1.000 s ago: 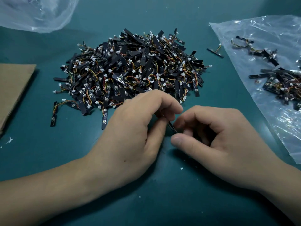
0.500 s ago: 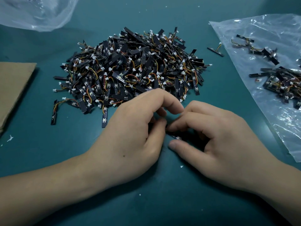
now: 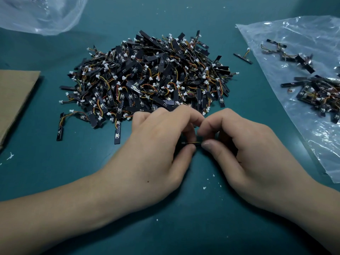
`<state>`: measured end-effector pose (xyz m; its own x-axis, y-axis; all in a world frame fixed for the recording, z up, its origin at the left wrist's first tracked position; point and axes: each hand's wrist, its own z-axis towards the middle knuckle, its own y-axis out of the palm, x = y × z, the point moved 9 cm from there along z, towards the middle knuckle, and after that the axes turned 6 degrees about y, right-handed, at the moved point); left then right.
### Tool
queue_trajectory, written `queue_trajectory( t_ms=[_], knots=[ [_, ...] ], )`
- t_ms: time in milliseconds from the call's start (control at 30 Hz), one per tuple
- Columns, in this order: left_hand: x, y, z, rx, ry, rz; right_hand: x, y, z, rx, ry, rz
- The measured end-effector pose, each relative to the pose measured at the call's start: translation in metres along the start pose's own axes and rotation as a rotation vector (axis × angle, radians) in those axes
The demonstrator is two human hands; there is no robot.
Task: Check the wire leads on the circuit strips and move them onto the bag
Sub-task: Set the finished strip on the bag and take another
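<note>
Teal tabletop (image 3: 46, 162), dim light

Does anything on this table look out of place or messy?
One circuit strip lies alone between the big pile and the plastic bag, in neither. Small white flecks dot the green table.

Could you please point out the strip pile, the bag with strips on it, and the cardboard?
pile (image 3: 147, 80): head view, middle of the heap.
bag (image 3: 298, 32): head view, bare plastic near its far edge.
cardboard (image 3: 14, 92): head view, its flat top.
</note>
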<state>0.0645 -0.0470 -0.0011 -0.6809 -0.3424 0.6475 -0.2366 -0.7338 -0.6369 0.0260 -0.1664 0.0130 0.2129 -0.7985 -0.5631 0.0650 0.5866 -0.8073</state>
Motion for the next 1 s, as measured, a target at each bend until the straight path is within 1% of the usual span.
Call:
queue_trajectory(
  t_ms=[133, 200, 267, 333, 433, 500, 667, 767, 1000],
  knots=[
    [0.007, -0.013, 0.002, -0.006, 0.03, 0.083, 0.001, -0.009, -0.001, 0.077, 0.023, 0.122],
    [0.011, -0.022, 0.004, 0.018, -0.002, 0.029, 0.002, -0.009, 0.0, 0.072, 0.034, 0.137],
    [0.012, -0.023, 0.005, 0.023, -0.05, -0.057, 0.002, -0.006, 0.002, 0.045, 0.036, 0.083],
    [0.012, -0.023, 0.004, 0.018, -0.086, -0.109, 0.003, -0.008, 0.002, 0.061, 0.037, 0.089],
    [0.012, -0.025, 0.006, 0.01, -0.091, -0.079, 0.004, -0.016, 0.0, 0.129, 0.046, 0.182],
    [0.012, -0.024, 0.006, -0.006, -0.088, -0.068, 0.006, -0.019, 0.0, 0.145, 0.062, 0.205],
    [0.012, -0.027, 0.006, 0.022, -0.113, -0.162, 0.005, -0.011, 0.001, 0.071, 0.079, 0.271],
    [0.011, -0.027, 0.006, 0.028, -0.136, -0.195, 0.004, -0.01, 0.001, 0.052, 0.063, 0.249],
    [0.015, -0.028, 0.006, 0.01, -0.112, -0.148, 0.005, -0.009, -0.001, 0.027, 0.062, 0.306]
  ],
)
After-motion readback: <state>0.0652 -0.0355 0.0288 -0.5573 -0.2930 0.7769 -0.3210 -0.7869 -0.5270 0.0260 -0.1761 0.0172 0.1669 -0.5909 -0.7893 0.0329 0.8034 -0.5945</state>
